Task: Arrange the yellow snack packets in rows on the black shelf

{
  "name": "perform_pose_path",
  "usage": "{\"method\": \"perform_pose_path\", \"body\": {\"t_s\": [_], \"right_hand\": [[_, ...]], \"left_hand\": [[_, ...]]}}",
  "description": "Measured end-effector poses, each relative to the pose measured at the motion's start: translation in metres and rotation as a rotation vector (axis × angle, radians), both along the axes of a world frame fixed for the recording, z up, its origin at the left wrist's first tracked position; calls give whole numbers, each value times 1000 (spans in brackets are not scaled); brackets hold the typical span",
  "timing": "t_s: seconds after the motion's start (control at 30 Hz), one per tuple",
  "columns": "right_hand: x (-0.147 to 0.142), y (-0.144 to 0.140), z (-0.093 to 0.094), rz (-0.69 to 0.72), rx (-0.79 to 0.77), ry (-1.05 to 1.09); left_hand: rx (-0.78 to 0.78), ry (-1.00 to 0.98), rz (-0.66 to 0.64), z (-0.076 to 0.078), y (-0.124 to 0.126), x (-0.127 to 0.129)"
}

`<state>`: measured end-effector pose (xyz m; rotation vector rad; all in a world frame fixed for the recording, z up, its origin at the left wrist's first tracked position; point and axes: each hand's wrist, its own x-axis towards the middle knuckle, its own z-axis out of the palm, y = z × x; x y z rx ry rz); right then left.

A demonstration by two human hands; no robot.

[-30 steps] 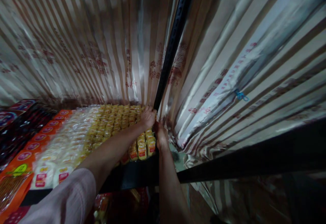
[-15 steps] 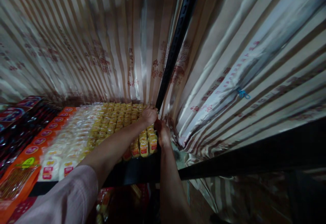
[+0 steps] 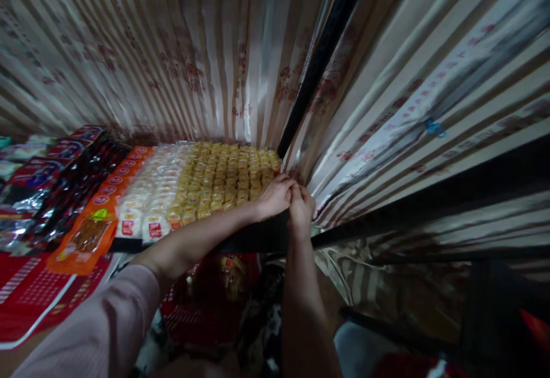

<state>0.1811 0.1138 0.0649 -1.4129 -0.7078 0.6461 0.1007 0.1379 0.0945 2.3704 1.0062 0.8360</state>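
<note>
- Your two hands meet at mid-frame: left hand point(image 3: 275, 196) and right hand point(image 3: 301, 209), fingertips pinched together on something too small to make out.
- They sit at the right front corner of the shelf point(image 3: 258, 239), just below the one black upright post point(image 3: 320, 60).
- Yellow packets point(image 3: 227, 174) lie in rows beside your left hand, too many to count.
- Further left: white packets point(image 3: 150, 197), one orange packet point(image 3: 83, 240), dark packets point(image 3: 51, 183).
- Striped curtain point(image 3: 141, 51) fills the upper frame.

yellow snack packets point(image 3: 223, 174) | small, many, packed flat in tight rows | lay on shelf's right end, beside striped curtain point(image 3: 206, 51) | black upright post point(image 3: 320, 60) | slanted, stood at shelf's corner
</note>
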Motion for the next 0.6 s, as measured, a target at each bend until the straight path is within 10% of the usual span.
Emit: {"method": "perform_pose_path", "body": {"t_s": [0.4, 0.6], "right_hand": [[-70, -138, -9, 262, -88, -172], [-107, -168, -83, 531, -444, -409]], "left_hand": [[-184, -268, 62, -20, -124, -91], [-583, -177, 330, -100, -170, -138]]}}
